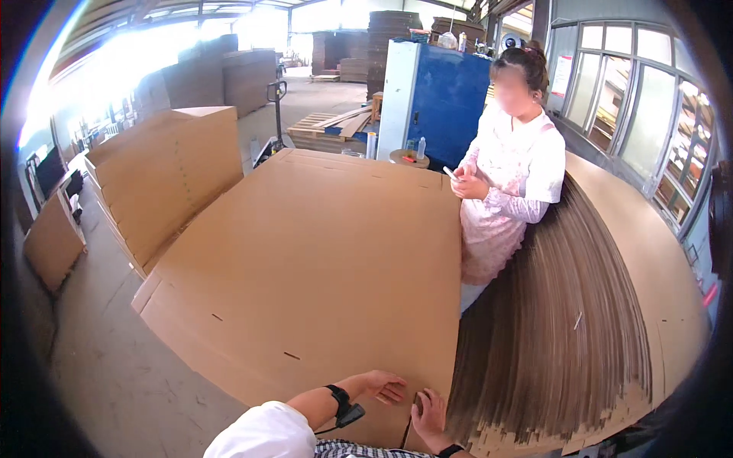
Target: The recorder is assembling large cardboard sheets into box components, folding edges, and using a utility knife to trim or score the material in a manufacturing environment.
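Note:
A large brown cardboard sheet lies flat in front of me, with short slots cut near its edges. My left hand is over its near right part, fingers stretched out and slightly bent, holding nothing. Close beside it, my right hand has its fingers curled on the sheet's near right corner, next to a dark slit. A strap with a small black device is on my left wrist, and a dark band on my right.
Right of the sheet, a large stack of cardboard shows its layered edges. A person stands between sheet and stack, holding a phone-like object. More cardboard stands at the left. Behind are a blue cabinet and a pallet jack.

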Available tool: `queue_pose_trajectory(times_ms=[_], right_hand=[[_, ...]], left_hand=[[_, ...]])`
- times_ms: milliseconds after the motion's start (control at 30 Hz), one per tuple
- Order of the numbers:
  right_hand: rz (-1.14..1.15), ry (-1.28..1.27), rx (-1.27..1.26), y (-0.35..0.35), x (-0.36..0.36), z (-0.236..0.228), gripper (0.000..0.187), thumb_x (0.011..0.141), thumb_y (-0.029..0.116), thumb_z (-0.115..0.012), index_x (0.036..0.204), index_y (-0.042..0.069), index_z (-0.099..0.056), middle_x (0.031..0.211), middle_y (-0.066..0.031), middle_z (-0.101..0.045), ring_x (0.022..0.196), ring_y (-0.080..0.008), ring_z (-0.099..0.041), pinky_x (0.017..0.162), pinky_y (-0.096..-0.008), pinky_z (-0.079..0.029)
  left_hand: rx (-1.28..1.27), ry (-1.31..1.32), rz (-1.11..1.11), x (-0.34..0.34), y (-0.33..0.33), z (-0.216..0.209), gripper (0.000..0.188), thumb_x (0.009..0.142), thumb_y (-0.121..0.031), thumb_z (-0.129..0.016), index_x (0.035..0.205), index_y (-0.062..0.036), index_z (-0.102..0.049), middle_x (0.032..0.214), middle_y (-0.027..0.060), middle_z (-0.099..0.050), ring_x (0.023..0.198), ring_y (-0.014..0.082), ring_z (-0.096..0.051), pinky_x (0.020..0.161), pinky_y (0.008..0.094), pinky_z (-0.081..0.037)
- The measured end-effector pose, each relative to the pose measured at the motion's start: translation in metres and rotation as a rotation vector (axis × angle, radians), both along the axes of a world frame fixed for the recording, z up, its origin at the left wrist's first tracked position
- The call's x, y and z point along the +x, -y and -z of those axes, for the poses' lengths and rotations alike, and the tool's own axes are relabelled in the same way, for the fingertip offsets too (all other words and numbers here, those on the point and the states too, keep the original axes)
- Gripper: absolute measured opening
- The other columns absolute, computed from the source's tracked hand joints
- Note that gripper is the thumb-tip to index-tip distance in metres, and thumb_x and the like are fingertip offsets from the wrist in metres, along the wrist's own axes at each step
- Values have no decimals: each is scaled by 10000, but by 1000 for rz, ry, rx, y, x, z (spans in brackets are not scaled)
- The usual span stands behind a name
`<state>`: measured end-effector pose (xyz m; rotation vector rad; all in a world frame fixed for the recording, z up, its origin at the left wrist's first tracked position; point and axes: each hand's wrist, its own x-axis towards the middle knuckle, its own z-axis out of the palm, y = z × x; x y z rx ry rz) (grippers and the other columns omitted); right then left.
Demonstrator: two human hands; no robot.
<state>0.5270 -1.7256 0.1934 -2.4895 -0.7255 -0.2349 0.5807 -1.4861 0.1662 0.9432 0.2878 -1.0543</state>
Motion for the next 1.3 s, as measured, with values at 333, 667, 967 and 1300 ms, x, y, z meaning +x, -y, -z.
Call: queue_pose_trajectory(times_ms=[333,667,967,1300], right_hand=[[15,-13,-12,10,8,4,425,774,185,-659,1169,69,-553,1246,-149,-488,1225,-337,-424,1062,-475,-306],[-1,-8,-19,-3,2,-13,414,771,181,-654,1153,54,-559,1247,-172,-484,1186,-348,-443,1026,-474,-338],[124,-192,51,-1,22,7,211,783,190,-635,982,122,-645,1116,-100,-560,1116,-303,-501,983,-469,-361],[210,-951,757,-3,67,4,184,909,283,-574,955,119,-644,950,-30,-660,935,-173,-621,795,-340,-482]], left_hand=[[17,6,-2,3,8,-10,464,1007,-392,-406,1391,-133,-430,1319,161,-547,1194,274,-551,929,433,-501],[-40,24,-18,0,4,4,472,1006,-392,-406,1393,-122,-419,1321,161,-543,1194,287,-550,945,457,-487],[29,-46,73,12,9,-6,408,969,-388,-485,1266,-112,-532,1270,139,-585,1111,284,-603,911,458,-523],[306,362,42,66,3,-34,349,940,-315,-510,1165,-66,-606,1068,103,-685,945,198,-668,736,347,-545]])
